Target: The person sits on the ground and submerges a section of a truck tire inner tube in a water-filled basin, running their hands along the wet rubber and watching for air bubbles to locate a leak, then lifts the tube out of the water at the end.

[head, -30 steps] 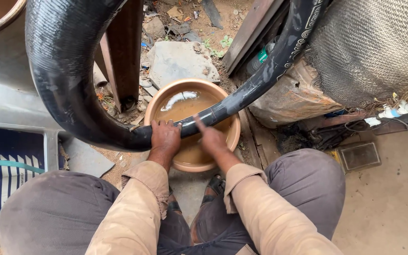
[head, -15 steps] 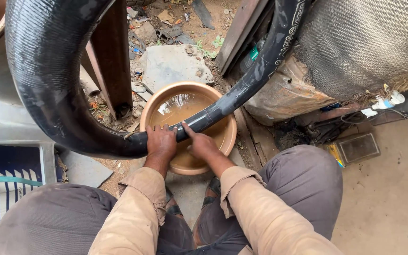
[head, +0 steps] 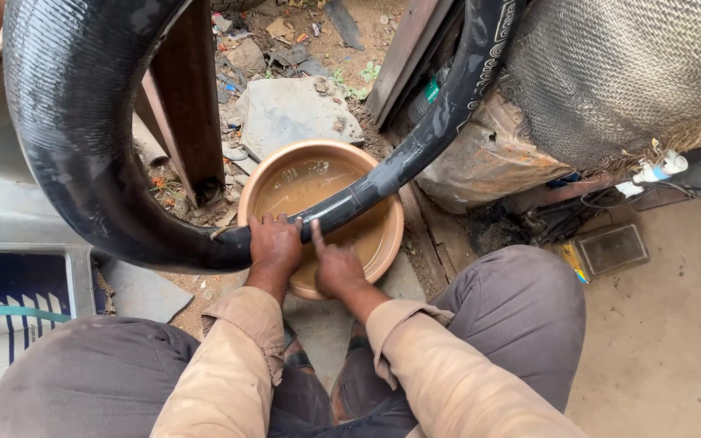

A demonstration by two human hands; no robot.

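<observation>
A large black rubber inner tube (head: pixel 83 138) curves from the upper left, across the basin, up to the upper right. Its low part lies over a round brown basin (head: pixel 383 207) holding muddy water. My left hand (head: pixel 273 247) grips the tube where it crosses the basin's near-left rim. My right hand (head: pixel 336 264) rests just beside it, index finger stretched out against the tube over the water, the other fingers curled. Both sleeves are tan, and my knees in grey trousers frame the basin.
A dark wooden post (head: pixel 184 105) stands left of the basin. A flat stone (head: pixel 294 109) and rubble lie behind it. A woven sack-covered bulk (head: pixel 626 73) sits upper right, a blue printed board (head: pixel 10 324) at left, a small flat tray (head: pixel 610 247) on the concrete at right.
The tube has shifted in my hands, and my hands have slid slightly left along it. My right index finger now points onto the tube.
</observation>
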